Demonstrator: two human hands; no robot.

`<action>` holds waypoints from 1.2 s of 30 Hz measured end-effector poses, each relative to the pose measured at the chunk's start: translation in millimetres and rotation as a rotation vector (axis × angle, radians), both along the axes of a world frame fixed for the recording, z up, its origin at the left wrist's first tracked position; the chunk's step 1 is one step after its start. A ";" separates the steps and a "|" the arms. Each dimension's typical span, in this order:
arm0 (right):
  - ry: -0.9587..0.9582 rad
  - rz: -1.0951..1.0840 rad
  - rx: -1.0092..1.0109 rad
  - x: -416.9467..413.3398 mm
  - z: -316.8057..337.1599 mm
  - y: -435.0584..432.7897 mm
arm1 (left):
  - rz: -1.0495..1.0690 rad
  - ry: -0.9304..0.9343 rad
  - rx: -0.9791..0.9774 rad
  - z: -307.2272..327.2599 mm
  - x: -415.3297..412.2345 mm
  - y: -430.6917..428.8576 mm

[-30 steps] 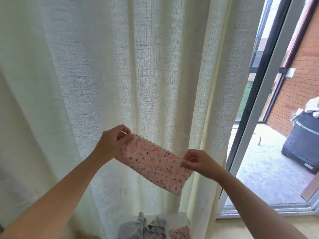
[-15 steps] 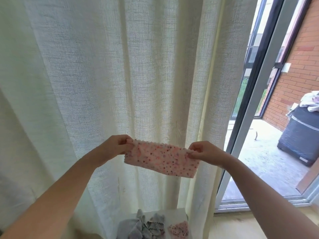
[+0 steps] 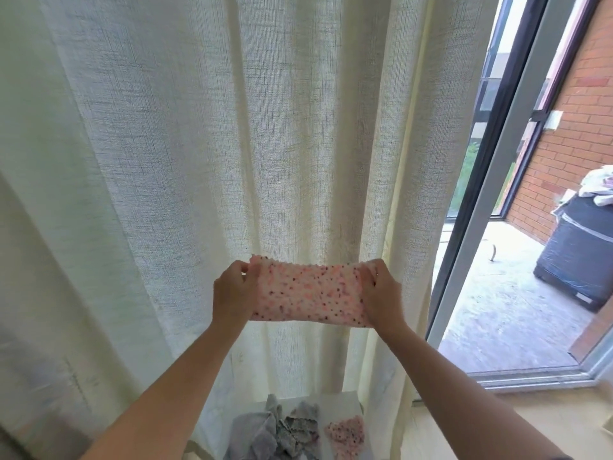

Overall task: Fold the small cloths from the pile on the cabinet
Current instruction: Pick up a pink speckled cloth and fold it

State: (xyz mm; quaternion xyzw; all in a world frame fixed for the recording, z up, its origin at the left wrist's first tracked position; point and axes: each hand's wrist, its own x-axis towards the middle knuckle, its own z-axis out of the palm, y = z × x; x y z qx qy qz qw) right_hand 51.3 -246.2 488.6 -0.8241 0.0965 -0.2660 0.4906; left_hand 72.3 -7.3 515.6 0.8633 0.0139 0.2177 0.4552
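The left hand [image 3: 232,293] grips the left end of a pink speckled cloth [image 3: 306,295], with the fingers curled round its edge. The right hand [image 3: 381,293] grips the right end the same way. The cloth hangs in the air, stretched roughly level between the two hands, and looks doubled over along its lower edge.

Just behind the hands hangs a pale woven curtain [image 3: 199,161]. Well below them, between the forearms, is the white top of the cabinet [image 3: 338,401]. On it, below the left hand, lies a crumpled pile of grey cloths [image 3: 275,429]. A small pink speckled piece [image 3: 345,434] lies flat just beside the pile, below the right hand.

To the right of the right hand stands a grey door frame [image 3: 491,200], with a paved patio beyond. Far out on that side a dark covered bin [image 3: 577,257] stands near a brick wall [image 3: 570,137], with pale fabric [image 3: 600,185] heaped on top. What is inside the bin cannot be seen.
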 end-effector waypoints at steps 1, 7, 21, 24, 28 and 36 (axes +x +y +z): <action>0.001 -0.002 -0.061 1.1 -1.2 -3.5 | 0.002 -0.004 -0.005 -2.5 0.1 1.2; 0.024 -0.014 -0.056 6.0 5.6 -9.9 | -0.030 0.094 -0.075 -5.7 0.3 3.1; 0.140 -0.016 -0.159 0.0 -13.9 -6.9 | -0.053 0.231 -0.034 -37.7 -18.5 1.5; 0.068 -0.016 -0.147 -1.8 -6.9 -6.4 | -0.157 0.225 -0.063 -43.0 -20.3 11.1; -0.007 0.166 -0.135 -4.9 24.0 -6.8 | -0.592 0.474 -0.910 -29.7 -22.5 41.9; 0.080 0.624 -0.381 -2.0 84.7 34.7 | -1.156 0.914 -0.519 -3.3 -16.7 34.6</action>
